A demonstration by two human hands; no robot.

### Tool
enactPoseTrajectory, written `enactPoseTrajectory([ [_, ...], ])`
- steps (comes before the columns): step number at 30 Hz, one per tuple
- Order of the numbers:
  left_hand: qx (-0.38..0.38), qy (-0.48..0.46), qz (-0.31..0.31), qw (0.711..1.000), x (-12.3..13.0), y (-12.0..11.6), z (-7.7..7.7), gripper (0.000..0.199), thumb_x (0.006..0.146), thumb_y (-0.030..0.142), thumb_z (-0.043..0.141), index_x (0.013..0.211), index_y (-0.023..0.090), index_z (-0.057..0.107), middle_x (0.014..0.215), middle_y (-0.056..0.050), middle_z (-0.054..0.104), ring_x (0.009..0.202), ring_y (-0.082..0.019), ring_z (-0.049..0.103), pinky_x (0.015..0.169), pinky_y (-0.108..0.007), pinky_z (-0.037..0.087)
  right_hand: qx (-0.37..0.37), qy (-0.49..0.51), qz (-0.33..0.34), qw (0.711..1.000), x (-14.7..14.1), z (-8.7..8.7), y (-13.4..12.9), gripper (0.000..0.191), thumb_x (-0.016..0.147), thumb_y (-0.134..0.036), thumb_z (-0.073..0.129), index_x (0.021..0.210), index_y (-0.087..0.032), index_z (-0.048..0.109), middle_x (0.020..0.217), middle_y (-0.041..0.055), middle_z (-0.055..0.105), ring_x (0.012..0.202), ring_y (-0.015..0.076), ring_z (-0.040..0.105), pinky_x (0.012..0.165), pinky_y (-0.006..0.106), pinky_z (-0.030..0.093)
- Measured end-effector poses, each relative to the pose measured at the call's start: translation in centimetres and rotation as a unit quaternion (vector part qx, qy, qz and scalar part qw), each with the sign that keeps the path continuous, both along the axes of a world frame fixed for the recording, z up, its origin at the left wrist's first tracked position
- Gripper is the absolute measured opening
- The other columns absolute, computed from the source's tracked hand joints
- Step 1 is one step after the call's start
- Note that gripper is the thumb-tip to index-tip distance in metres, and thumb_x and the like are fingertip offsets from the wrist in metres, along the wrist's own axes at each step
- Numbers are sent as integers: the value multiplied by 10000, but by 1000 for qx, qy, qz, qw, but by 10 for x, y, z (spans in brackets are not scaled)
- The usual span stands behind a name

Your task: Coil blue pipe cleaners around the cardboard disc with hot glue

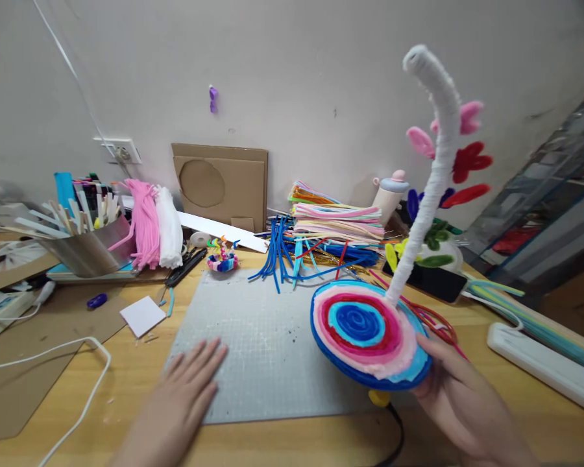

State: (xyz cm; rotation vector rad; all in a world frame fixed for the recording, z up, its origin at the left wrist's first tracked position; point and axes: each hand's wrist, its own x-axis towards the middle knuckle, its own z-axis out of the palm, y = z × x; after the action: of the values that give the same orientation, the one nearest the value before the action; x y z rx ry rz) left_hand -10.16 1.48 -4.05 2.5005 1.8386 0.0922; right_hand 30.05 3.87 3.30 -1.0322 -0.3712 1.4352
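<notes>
My right hand (460,389) grips the edge of a round base (357,324) ringed in blue, red and pink, with the thumb on top and fingers beneath. The base is tilted and lifted above the mat. From its back rises a curved stem (438,162) wrapped in white, with fuzzy pink, red, blue, green and yellow petals on it. Something yellow (379,397) and a black cable show under the base. My left hand (185,395) lies flat, fingers stretched, on the left edge of the grey cutting mat (267,350), holding nothing.
Bundles of pipe cleaners (338,217) lie at the back, near a cardboard sheet (221,185) and a bottle (392,194). A metal container of sticks (90,246) stands left. A phone (428,279) and a white power strip (545,366) are on the right. A white cable (102,370) crosses the left side.
</notes>
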Motion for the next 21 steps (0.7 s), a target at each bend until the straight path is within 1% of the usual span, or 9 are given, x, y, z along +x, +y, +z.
enactPoseTrajectory([
  [2,9,14,79,997,-37,-3,-1,513,980,444,313,1490,387,335,1539,20,403,1430,-287,399,1135,-600,354,1,7,28,1000,-5,-5,-2,543,760,-248,760,1289,-274,641,1126,18,769,863,196,745,645,240,628],
  [4,87,35,174,980,-61,-4,3,552,969,446,270,1471,274,422,1521,-44,447,1446,-343,357,1159,-676,231,0,14,62,998,-14,-10,-3,542,768,-259,762,1293,-262,629,1095,30,774,821,195,740,594,246,617],
  [7,200,33,210,956,-62,-2,16,618,967,425,254,1492,127,385,1560,-119,390,1502,-352,219,1213,-635,76,-6,12,125,992,-38,-13,-5,530,788,-283,755,1296,-261,606,1053,38,776,763,188,728,570,271,610],
  [9,222,-3,168,960,-42,1,27,654,952,466,341,1539,186,277,1586,-114,347,1508,-334,213,1215,-600,149,-15,7,178,984,-58,-11,-4,526,804,-302,734,1306,-259,582,1029,44,774,726,187,719,561,299,612],
  [11,195,-52,60,978,-13,4,35,815,883,546,499,1565,265,153,1619,-88,276,1498,-320,253,1185,-542,292,-22,1,234,972,-79,-8,-2,519,820,-311,697,1316,-243,561,1003,56,772,697,192,715,552,325,613],
  [13,162,-43,-62,984,14,7,41,965,791,561,631,1566,277,133,1629,-86,234,1494,-336,262,1166,-516,342,-24,-10,286,958,-97,-6,4,515,832,-310,655,1328,-234,538,964,57,772,663,189,712,538,329,609],
  [16,170,10,-196,966,37,11,43,807,846,267,592,1549,324,201,1597,-14,321,1475,-252,328,1196,-452,321,-8,-34,322,946,-113,-6,16,506,831,-309,625,1324,-244,527,946,45,768,645,177,711,530,314,599],
  [18,179,12,-238,955,41,14,41,765,851,110,496,1539,326,238,1572,14,373,1458,-205,363,1197,-412,333,5,-43,338,940,-120,-7,25,500,820,-313,635,1308,-252,540,975,42,763,663,177,714,549,327,602],
  [21,200,-27,-238,950,42,19,33,754,859,36,410,1548,275,218,1527,-16,450,1415,-177,431,1142,-357,416,18,-17,364,931,-126,-6,36,477,833,-341,652,1294,-259,562,1013,40,759,704,161,715,649,345,605],
])
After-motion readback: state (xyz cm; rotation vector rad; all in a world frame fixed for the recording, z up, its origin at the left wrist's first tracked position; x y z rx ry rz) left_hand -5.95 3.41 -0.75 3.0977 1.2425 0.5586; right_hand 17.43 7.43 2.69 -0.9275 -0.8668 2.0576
